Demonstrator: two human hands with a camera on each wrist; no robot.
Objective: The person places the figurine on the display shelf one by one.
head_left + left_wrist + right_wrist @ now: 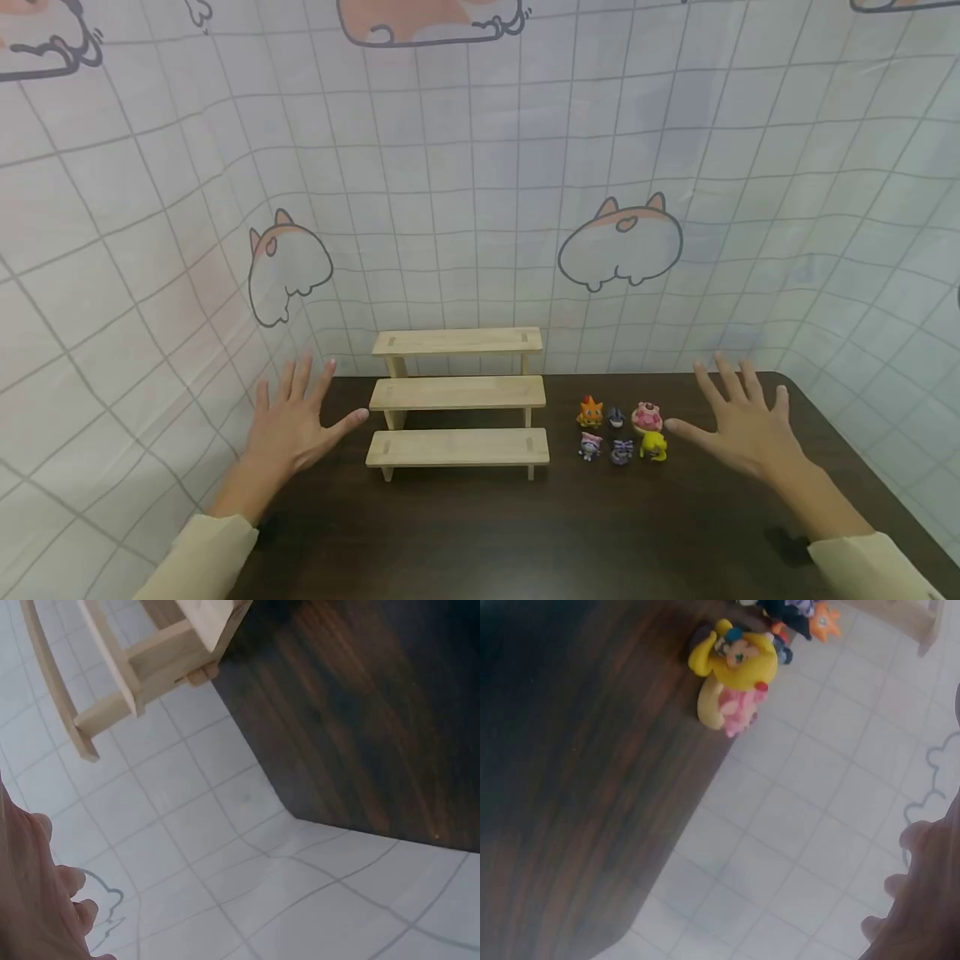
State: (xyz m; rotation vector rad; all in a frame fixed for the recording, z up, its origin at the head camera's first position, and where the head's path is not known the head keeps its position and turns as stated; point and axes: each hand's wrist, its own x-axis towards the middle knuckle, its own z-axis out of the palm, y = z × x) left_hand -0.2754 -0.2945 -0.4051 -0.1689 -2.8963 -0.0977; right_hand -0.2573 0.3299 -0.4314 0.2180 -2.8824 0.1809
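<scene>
A three-step wooden display stand (457, 392) stands at the back of the dark wooden table (480, 533); its end shows in the left wrist view (142, 667). Right of it sit several small toy figures in two rows, among them an orange one (590, 412), a pink one (647, 416) and a yellow one (654, 446). The yellow figure (731, 660) and the pink one (735, 712) appear in the right wrist view. My left hand (296, 421) hovers open, fingers spread, left of the stand. My right hand (738, 425) hovers open just right of the figures. Neither holds anything.
A white gridded cloth with cartoon animal prints (618, 242) hangs behind and around the table. The table's rounded far right corner (787, 383) lies by my right hand. Bare dark tabletop stretches in front of the stand.
</scene>
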